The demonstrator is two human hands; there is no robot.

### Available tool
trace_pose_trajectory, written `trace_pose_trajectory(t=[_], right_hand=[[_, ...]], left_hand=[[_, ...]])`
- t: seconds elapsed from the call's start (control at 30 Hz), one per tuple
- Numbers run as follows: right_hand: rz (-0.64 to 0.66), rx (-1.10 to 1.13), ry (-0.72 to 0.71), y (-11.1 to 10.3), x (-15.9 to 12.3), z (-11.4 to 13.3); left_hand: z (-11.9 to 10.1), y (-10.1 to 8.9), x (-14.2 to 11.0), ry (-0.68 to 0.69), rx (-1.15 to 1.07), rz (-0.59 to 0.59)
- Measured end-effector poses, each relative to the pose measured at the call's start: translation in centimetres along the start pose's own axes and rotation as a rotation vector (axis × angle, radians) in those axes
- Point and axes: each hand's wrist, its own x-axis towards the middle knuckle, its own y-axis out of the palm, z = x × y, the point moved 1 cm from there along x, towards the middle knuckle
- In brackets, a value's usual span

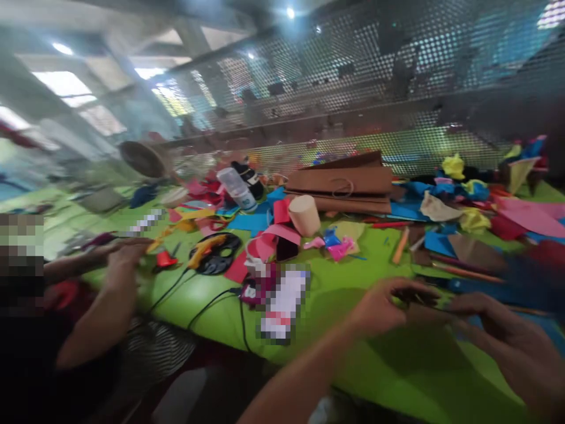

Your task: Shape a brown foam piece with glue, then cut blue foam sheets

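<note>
Green table [344,271] strewn with paper scraps [249,221]
Left hand [382,306] and right hand [507,333] pinch a brown piece [426,316], seemingly mid-work; how much is done or left, I cannot tell

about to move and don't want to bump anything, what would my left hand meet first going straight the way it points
Your left hand would most likely meet your right hand, its fingertips just past the brown piece between them; blur leaves depth unclear.

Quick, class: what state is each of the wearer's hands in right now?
Left hand: closed on a brown piece.
Right hand: pinching the brown piece's other end.
</note>
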Motion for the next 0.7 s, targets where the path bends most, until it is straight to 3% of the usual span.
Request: trace_pose_trajectory(t=[0.27,0.57,0.7], right_hand=[[0.051,0.108,-0.071,1.2,0.5,2.7],[0.039,0.164,-0.018,1.6,0.2,2.5],[0.040,0.170,-0.007,1.7,0.1,2.3]], left_hand=[[-0.9,0.8,-0.6,0.049,0.010,-0.037],[-1.0,0.3,-0.9,0.271,0.119,-0.091],[-1.1,0.3,-0.9,0.284,0.146,-0.081]])
